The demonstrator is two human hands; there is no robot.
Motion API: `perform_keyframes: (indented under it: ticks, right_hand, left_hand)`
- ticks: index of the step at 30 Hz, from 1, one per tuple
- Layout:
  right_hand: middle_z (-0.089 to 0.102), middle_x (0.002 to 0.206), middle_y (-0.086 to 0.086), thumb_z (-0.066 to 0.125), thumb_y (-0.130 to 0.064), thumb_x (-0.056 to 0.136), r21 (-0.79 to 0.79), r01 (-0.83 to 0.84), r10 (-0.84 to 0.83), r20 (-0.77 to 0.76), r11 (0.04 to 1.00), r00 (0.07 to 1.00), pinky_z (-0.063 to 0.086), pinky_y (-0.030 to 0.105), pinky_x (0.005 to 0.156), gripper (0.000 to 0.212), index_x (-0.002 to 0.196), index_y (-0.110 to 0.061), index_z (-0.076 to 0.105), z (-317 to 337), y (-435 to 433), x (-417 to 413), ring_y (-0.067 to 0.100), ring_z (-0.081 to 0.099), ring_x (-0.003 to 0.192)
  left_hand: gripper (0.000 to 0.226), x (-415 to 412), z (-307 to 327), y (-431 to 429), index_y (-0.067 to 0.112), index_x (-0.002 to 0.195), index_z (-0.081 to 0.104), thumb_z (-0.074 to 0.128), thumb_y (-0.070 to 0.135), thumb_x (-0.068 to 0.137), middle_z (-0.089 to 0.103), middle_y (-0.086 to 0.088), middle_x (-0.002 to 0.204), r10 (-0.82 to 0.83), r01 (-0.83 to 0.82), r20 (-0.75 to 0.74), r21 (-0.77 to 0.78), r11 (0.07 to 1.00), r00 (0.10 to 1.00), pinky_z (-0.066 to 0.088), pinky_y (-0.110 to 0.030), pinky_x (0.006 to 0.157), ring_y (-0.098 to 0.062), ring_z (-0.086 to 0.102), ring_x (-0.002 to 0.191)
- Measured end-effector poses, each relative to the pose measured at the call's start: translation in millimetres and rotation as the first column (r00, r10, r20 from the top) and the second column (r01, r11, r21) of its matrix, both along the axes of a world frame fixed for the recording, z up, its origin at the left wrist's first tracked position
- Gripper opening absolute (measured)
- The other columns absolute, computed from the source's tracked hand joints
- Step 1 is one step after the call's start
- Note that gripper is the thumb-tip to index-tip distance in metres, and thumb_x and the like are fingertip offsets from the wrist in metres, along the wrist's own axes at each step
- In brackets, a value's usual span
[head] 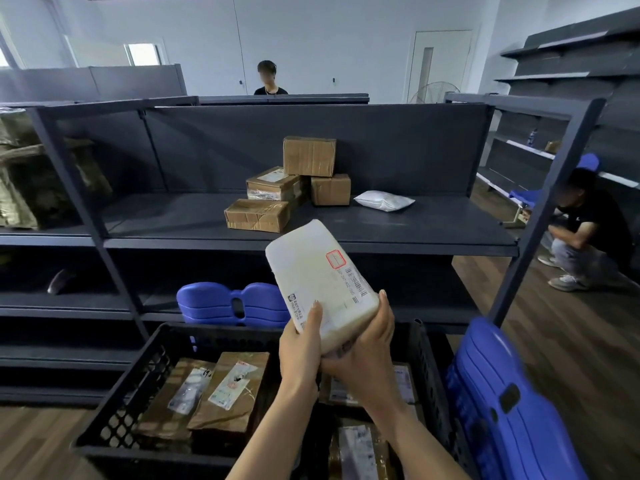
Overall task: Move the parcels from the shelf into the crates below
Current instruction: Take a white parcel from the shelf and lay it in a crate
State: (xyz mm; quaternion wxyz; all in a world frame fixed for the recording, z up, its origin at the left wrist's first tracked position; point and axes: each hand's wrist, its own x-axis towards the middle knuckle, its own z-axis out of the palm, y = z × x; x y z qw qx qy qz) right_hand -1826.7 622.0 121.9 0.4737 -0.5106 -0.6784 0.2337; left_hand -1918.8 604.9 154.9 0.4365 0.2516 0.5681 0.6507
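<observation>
both hands, left hand [300, 344] and right hand [363, 355], clamped on near end of white parcel [320, 282], held tilted above black crate [114, 420], 4 brown boxes [258, 214] and 1 white bag [383, 200] on shelf [398, 226]

both hands [346, 351] holding white parcel [320, 282], crate [138, 386] below

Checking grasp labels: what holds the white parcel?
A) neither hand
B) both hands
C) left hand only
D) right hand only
B: the left hand and right hand both grip the parcel above the crate.
</observation>
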Motion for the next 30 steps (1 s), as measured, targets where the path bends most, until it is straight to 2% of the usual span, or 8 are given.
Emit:
perform_keyframes:
  ticks: [7,11,13,16,20,23,27,30]
  right_hand:
    - [0.004,0.147,-0.017,0.087,-0.049,0.046,-0.025,-0.136,0.137,0.027,0.99,0.99,0.033,0.042,0.112,0.143,0.144,-0.037,-0.015,3,8,31,0.012,0.012,0.141]
    - [0.003,0.148,-0.021,0.091,-0.043,0.042,-0.087,-0.245,0.245,-0.012,0.966,0.969,0.028,0.046,0.115,0.148,0.14,-0.049,-0.019,5,10,53,0.01,0.013,0.143]
    - [0.005,0.149,-0.021,0.092,-0.04,0.042,-0.126,-0.3,0.297,-0.041,0.945,0.954,0.03,0.044,0.115,0.149,0.138,-0.053,-0.021,8,8,62,0.005,0.016,0.142]
    - [0.003,0.149,-0.023,0.091,-0.04,0.042,-0.163,-0.368,0.371,-0.013,0.916,0.929,0.027,0.029,0.113,0.148,0.136,-0.055,-0.022,14,3,70,-0.011,0.012,0.138]
    - [-0.004,0.146,-0.03,0.091,-0.039,0.045,-0.178,-0.406,0.414,0.007,0.896,0.91,0.018,0.014,0.107,0.148,0.137,-0.052,-0.024,16,3,74,-0.023,0.002,0.131]
    - [-0.004,0.148,-0.026,0.093,-0.035,0.051,-0.16,-0.393,0.402,0.025,0.905,0.915,0.013,0.0,0.1,0.147,0.145,-0.042,-0.02,14,10,81,-0.027,0.001,0.129]
    - [0.015,0.148,-0.021,0.086,-0.054,0.053,-0.123,-0.321,0.324,0.006,0.939,0.946,0.03,0.024,0.113,0.121,0.146,-0.045,0.01,7,16,87,-0.005,0.027,0.135]
    - [0.042,0.14,-0.02,0.085,-0.028,0.067,-0.148,-0.312,0.298,-0.108,0.938,0.948,0.04,0.034,0.11,0.088,0.135,-0.049,0.034,4,18,85,-0.003,0.043,0.128]
  left_hand:
    - [0.017,-17,6,4,0.023,0.09,0.06,0.05,0.036,0.096,0.065,0.007,0.089,-0.098,0.084,-0.088,-0.148,0.985,0.991,0.04,-0.025,0.061,-0.009,0.06,0.082]
    - [0.081,-71,29,31,0.008,0.139,0.043,0.054,0.062,0.08,0.053,-0.014,0.136,-0.02,-0.04,-0.37,-0.154,0.987,0.929,0.045,-0.045,0.097,-0.032,0.053,0.12]
    - [0.095,-99,38,46,0.006,0.131,0.051,0.05,0.074,0.065,0.06,-0.014,0.125,-0.046,-0.035,-0.497,-0.152,0.988,0.867,0.045,-0.043,0.093,-0.031,0.057,0.112]
    - [0.076,-121,53,58,0.008,0.113,0.065,0.055,0.069,0.069,0.067,-0.008,0.1,-0.179,0.079,-0.504,-0.212,0.974,0.845,0.045,-0.035,0.077,-0.028,0.062,0.092]
    - [0.035,-123,42,57,0.017,0.09,0.067,0.062,0.051,0.086,0.066,-0.01,0.104,-0.259,0.132,-0.514,-0.27,0.954,0.818,0.048,-0.04,0.088,-0.026,0.06,0.093]
    - [0.049,-121,32,50,0.015,0.077,0.058,0.062,0.064,0.076,0.056,-0.007,0.087,-0.209,0.134,-0.515,-0.179,0.975,0.832,0.042,-0.036,0.077,-0.021,0.052,0.082]
    - [0.044,-116,21,40,0.005,0.081,0.059,0.06,0.049,0.088,0.048,-0.006,0.079,-0.025,0.018,-0.502,-0.019,1.0,0.864,0.035,-0.034,0.07,-0.02,0.045,0.076]
    - [0.051,-105,11,26,-0.004,0.083,0.06,0.061,0.046,0.089,0.051,-0.003,0.072,0.093,-0.06,-0.429,0.091,0.994,0.899,0.041,-0.035,0.068,-0.019,0.048,0.072]
